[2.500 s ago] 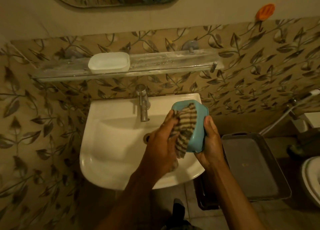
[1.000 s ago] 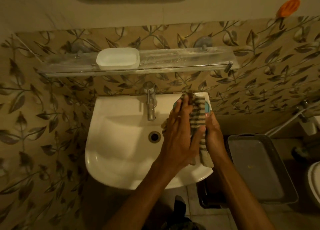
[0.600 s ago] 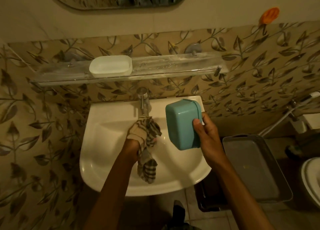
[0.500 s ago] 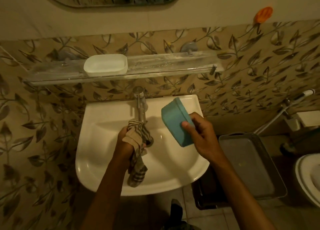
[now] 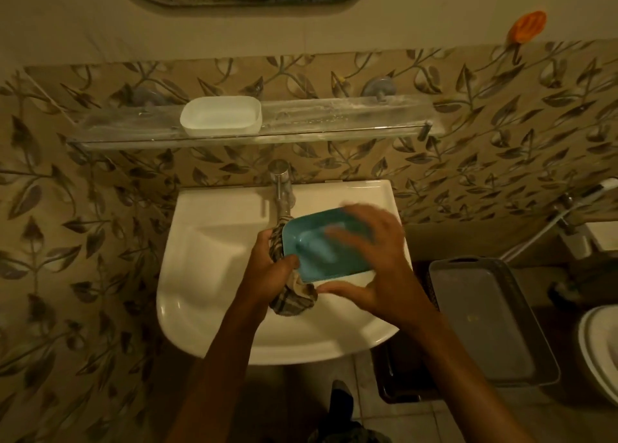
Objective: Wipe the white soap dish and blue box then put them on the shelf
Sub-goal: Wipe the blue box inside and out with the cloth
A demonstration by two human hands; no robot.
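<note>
The blue box point(image 5: 321, 252) is over the sink, its open side facing me. My left hand point(image 5: 271, 268) pinches its left rim, with a striped cloth point(image 5: 291, 297) bunched in the same hand and hanging below. My right hand point(image 5: 371, 265) is blurred, with fingers spread over the box's right side and thumb under its front edge. The white soap dish point(image 5: 220, 115) sits on the left half of the glass shelf point(image 5: 351, 118) above the tap.
A white sink point(image 5: 214, 252) with a metal tap point(image 5: 282, 188) is under my hands. A grey tray point(image 5: 485, 319) lies low on the right, beside a toilet rim point(image 5: 598, 349). An orange hook point(image 5: 526, 26) sticks to the wall. A mirror edge shows at top.
The box has turned from edge-on in my right hand to open side up. My left hand, holding the cloth, has risen to grip the box's left rim. My right hand now spreads over it.
</note>
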